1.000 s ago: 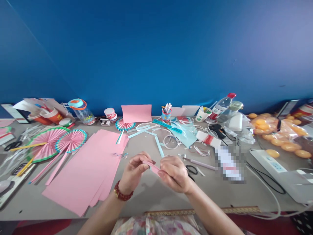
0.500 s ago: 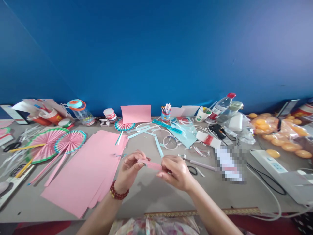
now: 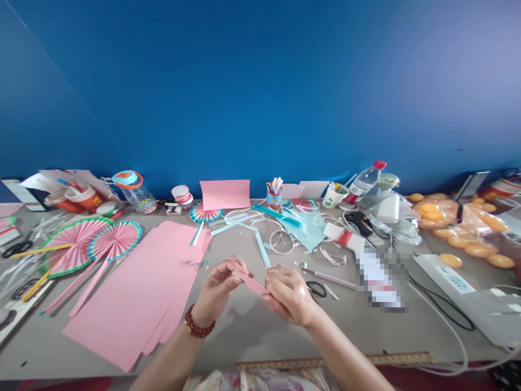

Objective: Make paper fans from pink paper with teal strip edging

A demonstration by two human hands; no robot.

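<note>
Between my two hands is a narrow folded strip of pink paper (image 3: 253,284), held above the table and slanting down to the right. My left hand (image 3: 222,279), with a red bead bracelet at the wrist, pinches its left end between thumb and fingers. The fingers of my right hand (image 3: 290,293) are curled round the right end and hide it. Large pink paper sheets (image 3: 134,282) lie stacked to the left of my hands. Just beyond my right hand lies a light blue paper strip (image 3: 262,250), and black-handled scissors (image 3: 316,289) lie right of it.
Pleated paper fans (image 3: 115,240) lie at the left. Along the blue wall stand a water bottle (image 3: 134,190), a pen cup (image 3: 274,194) and a plastic bottle (image 3: 364,184). A glue gun (image 3: 360,221), a power strip (image 3: 443,277) and bagged orange balls (image 3: 459,228) occupy the right.
The pink strip has tilted, its right end now lower. My right hand has turned slightly and shifted with it; both hands keep their hold. The view has moved a little.
</note>
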